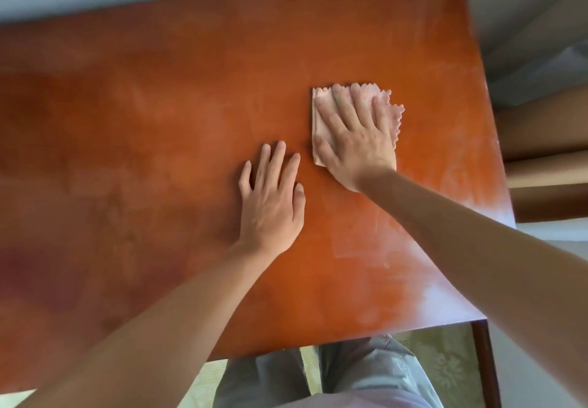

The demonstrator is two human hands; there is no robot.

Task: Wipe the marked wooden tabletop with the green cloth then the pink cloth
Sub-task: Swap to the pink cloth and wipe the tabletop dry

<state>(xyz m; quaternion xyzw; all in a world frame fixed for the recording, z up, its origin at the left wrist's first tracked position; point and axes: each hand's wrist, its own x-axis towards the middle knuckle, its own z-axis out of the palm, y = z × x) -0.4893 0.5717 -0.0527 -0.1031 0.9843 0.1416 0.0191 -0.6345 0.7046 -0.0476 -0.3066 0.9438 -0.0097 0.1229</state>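
— Pink cloth (321,121), folded into a pad, lies on the wooden tabletop (159,105) toward its right side, under the person's right hand (356,140).

— Is that hand gripping it?

— No. The fingers lie straight and spread, palm pressing the cloth flat against the wood. The cloth's zigzag edge shows past the fingertips and to the right.

— And the other hand?

— The left hand (270,204) rests flat on the bare wood just beside the cloth, not touching it, fingers straight and a little apart. It holds nothing.

— What does the surface look like?

— Orange-brown and glossy, with pale hazy smears near the right edge and the near right corner.

— Anything else?

— Grey trousers (359,376) show below the table's near edge, over a pale green patterned floor (445,366). Brown boards (541,127) stand to the right of the table.
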